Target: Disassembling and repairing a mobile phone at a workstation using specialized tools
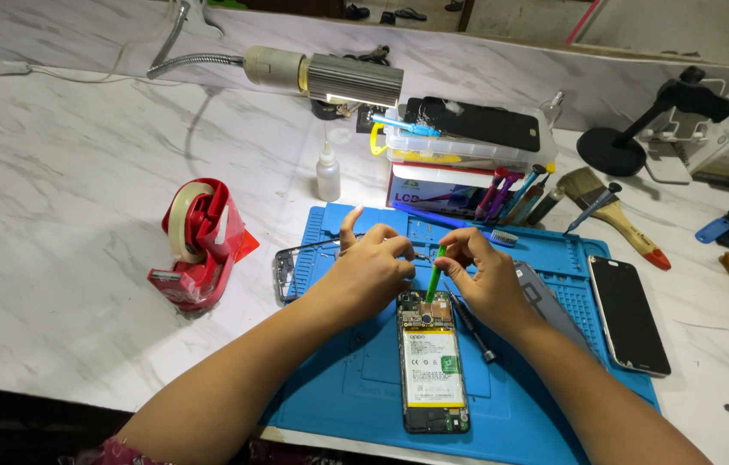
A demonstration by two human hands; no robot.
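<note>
Right hand (487, 277) is pinching a green tool (436, 274) between thumb and fingertips, tip down on the top end of the opened phone (433, 362), which lies on the blue mat (356, 379) right below the fingers. Left hand (370, 271) sits just beside it, fingers curled narrow, thumb sticking up; can't tell if it's holding anything. A screwdriver (470, 323) lies under the right palm, a second phone (629, 312) well off to its right.
</note>
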